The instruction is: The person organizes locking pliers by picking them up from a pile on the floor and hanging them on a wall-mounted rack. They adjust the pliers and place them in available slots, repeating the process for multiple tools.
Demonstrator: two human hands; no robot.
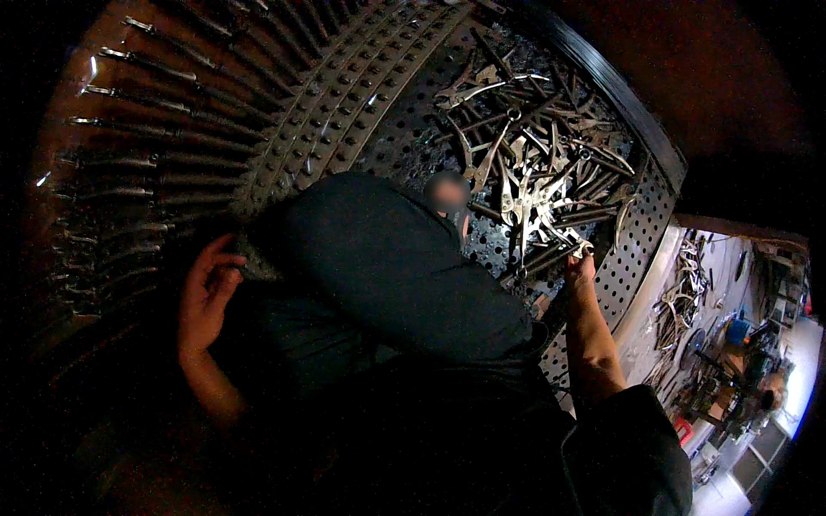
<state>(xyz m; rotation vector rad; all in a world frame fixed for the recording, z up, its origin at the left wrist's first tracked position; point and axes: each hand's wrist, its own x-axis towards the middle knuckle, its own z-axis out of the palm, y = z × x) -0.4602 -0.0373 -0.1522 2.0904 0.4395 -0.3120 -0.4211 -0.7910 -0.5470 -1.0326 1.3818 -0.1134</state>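
A heap of metal locking pliers lies on a perforated metal plate, many bright under the light and others dark. At the heap's near right edge, my right hand is closed around the end of a shiny pair of pliers. Its fingertips are partly hidden by the hand itself. Far to the left, my left hand is in shadow beside my dark-clothed leg. Its fingers are curled in toward the thumb, and whatever they hold is too dark to make out.
Rows of dark pliers hang along the curved left side, next to a strip studded with pegs. A dark raised rim bounds the heap at the right. Beyond the perforated plate, more tools lie on a lit floor.
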